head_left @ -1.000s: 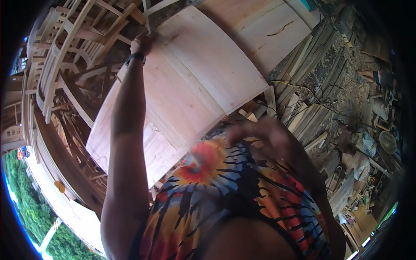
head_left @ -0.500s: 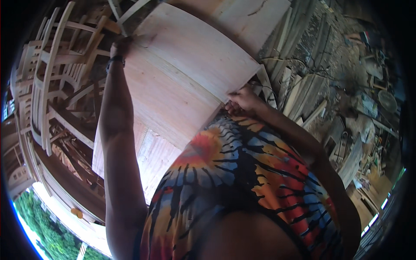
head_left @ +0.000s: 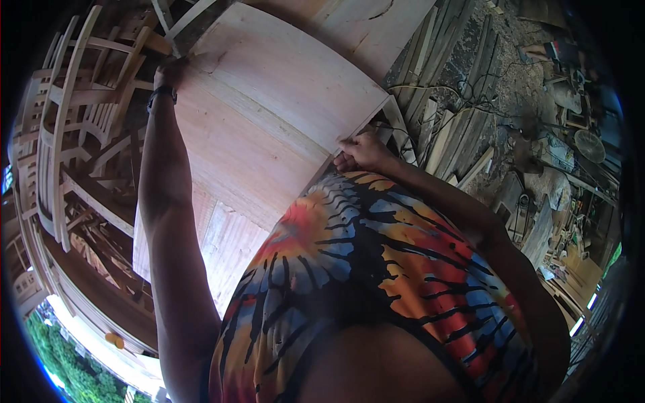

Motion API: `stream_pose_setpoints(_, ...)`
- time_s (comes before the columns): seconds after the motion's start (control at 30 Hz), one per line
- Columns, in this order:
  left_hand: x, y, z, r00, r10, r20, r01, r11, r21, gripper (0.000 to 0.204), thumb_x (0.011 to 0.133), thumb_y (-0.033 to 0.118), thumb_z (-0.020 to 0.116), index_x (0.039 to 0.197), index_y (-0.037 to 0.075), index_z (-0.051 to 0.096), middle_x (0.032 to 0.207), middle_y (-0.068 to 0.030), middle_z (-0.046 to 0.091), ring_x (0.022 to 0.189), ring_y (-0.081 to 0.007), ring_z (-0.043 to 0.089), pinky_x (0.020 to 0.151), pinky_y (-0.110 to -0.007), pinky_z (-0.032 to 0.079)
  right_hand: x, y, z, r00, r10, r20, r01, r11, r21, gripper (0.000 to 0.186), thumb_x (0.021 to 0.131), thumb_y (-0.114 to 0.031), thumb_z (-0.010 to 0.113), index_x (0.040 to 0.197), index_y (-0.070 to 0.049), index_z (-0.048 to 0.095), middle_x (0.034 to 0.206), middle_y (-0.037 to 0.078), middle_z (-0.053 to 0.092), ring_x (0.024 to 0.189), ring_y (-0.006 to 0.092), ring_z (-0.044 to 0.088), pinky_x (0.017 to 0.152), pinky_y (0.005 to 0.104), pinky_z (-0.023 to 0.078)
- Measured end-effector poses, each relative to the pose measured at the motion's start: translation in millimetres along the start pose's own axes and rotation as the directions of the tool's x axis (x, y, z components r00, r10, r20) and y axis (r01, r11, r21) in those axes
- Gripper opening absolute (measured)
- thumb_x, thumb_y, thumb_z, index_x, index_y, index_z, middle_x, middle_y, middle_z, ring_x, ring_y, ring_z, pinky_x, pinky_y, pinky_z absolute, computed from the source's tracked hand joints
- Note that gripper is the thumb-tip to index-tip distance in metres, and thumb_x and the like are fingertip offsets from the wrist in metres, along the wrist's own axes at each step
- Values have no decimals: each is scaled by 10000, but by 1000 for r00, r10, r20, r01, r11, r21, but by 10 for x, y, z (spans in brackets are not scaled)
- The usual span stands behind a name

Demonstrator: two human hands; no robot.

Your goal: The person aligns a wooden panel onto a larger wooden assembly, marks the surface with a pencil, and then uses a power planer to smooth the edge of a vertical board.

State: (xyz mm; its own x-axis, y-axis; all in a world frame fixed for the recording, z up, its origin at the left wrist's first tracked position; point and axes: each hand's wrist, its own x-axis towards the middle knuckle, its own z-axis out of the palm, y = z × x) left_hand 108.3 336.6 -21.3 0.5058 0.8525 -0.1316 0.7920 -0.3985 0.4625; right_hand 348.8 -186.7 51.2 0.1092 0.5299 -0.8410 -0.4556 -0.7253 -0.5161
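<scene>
Right hand has moved to the wooden panel, gripping its edge.

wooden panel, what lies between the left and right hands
Head view: between the left hand and right hand lies only bare wooden panel with a paler strip.

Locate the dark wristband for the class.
In the head view's upper left, the dark wristband is worn just below the left hand, beside the large wooden panel.

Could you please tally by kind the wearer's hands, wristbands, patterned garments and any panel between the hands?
Bare hands, left hand and right hand: 2
Dark wristband: 1
Multicoloured tie-dye-patterned cloth garment: 1
Large pale flat wooden panel: 1
Total: 5
</scene>
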Motion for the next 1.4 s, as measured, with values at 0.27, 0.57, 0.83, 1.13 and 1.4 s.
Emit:
stream_pose_setpoints(0.27,33,-240,19,996,65,-53,-63,997,48,611,895,696,562,1297,254,689,1283,-134,677,1240,-355,605,1042,-430,484,125,-23,59,1000,-22,13,23,999,-25,416,1057,-214,548,1299,123,514,864,204,715,656,248,726,615,339,623)
stream_pose_setpoints(0.57,18,-274,93,995,6,-95,-8,1000,-18,512,910,623,613,1280,279,700,1267,-123,690,1214,-317,638,1023,-408,501,-4,-102,121,1000,-17,-19,17,999,-37,396,1057,-218,547,1227,140,557,882,216,717,674,256,733,618,338,624)
stream_pose_setpoints(0.83,-11,-343,52,991,40,-124,-52,994,-92,349,952,401,633,1253,250,721,1222,-103,718,1135,-266,689,967,-366,534,6,-93,125,1000,-24,-3,24,999,-31,423,1056,-220,550,1285,136,542,884,204,723,686,254,739,626,335,626)
stream_pose_setpoints(1.13,34,-259,105,991,27,-129,-44,991,-126,370,932,430,642,1215,214,743,1200,-113,724,1142,-279,685,982,-374,528,-4,-91,112,997,-76,-5,75,993,-94,405,1049,-214,568,1266,129,580,845,203,733,667,237,741,603,315,622)
stream_pose_setpoints(1.4,272,-573,227,945,305,-118,-292,949,116,353,928,423,660,1162,181,763,1179,-85,738,1121,-246,698,964,-363,532,128,-48,-16,987,-145,71,160,939,-303,382,1046,-225,563,1205,115,633,827,169,746,653,201,741,595,303,613)
